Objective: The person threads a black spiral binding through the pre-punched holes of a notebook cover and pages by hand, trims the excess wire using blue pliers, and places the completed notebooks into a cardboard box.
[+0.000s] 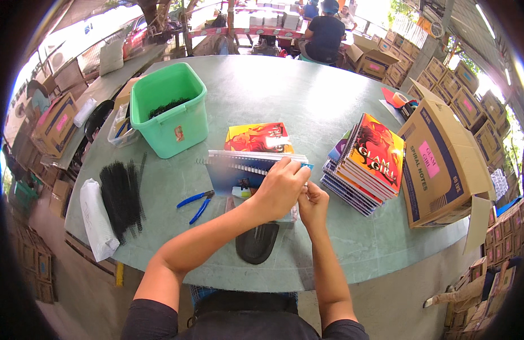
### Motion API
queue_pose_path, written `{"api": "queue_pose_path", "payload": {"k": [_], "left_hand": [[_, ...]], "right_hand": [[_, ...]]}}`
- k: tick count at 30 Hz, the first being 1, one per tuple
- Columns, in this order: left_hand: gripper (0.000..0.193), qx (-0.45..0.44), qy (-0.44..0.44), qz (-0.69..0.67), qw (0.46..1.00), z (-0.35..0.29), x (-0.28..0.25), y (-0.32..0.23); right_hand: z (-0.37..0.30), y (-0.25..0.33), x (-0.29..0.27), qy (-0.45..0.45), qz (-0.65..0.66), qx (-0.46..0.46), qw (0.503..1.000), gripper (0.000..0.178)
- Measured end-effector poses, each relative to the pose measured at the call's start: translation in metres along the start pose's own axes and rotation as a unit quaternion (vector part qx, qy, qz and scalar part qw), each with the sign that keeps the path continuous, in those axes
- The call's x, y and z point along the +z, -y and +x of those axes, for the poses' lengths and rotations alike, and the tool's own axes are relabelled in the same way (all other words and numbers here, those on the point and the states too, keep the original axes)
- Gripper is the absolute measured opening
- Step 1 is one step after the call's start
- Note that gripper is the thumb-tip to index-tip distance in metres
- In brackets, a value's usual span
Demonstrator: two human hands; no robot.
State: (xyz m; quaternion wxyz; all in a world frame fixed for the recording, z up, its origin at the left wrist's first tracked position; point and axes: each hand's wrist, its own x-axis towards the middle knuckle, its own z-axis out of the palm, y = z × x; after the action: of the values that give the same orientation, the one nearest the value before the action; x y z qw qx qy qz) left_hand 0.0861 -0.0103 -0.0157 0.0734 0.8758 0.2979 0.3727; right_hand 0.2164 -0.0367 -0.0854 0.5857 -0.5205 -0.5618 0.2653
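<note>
Upright at the middle of the table stands a notebook with a blue cover (223, 177), a spiral coil (239, 166) running along its upper edge. The coil's left end sticks out past the pages. My left hand (280, 191) is closed over the notebook's upper right part. Just right of it, my right hand (313, 205) pinches at the coil's right end; the fingertips partly hide the spot. Blue-handled cutting pliers (197, 204) lie spread left of the notebook. Behind it are notebooks with red and yellow covers (259, 137). A black rounded object (256, 243) lies below my hands.
On the right, a stack of spiral notebooks (367, 164) stands beside an open carton (437, 164). Left are a green bin (170, 133) with black coils inside, a pile of black coils (122, 198) and a white wrapped bundle (98, 221). Beyond the table sits a person (324, 35).
</note>
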Motion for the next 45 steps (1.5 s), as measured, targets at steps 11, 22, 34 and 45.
{"api": "queue_pose_path", "payload": {"k": [11,22,34,45], "left_hand": [[0.041,-0.231,0.136,0.191,0.944,-0.170,-0.067,0.098],[0.032,-0.456,0.057,-0.249,0.853,-0.141,-0.118,0.051],[0.036,-0.494,0.064,-0.282,0.820,-0.114,-0.125,0.047],[0.030,-0.343,-0.031,-0.017,0.939,-0.127,-0.105,0.068]], "right_hand": [[0.041,0.103,0.004,0.286,-0.233,-0.157,0.916,0.028],[0.076,0.097,0.131,0.386,-0.158,-0.099,0.904,0.027],[0.065,0.103,0.126,0.430,-0.071,-0.116,0.893,0.033],[0.050,0.113,0.125,0.365,-0.146,-0.177,0.902,0.029]]}}
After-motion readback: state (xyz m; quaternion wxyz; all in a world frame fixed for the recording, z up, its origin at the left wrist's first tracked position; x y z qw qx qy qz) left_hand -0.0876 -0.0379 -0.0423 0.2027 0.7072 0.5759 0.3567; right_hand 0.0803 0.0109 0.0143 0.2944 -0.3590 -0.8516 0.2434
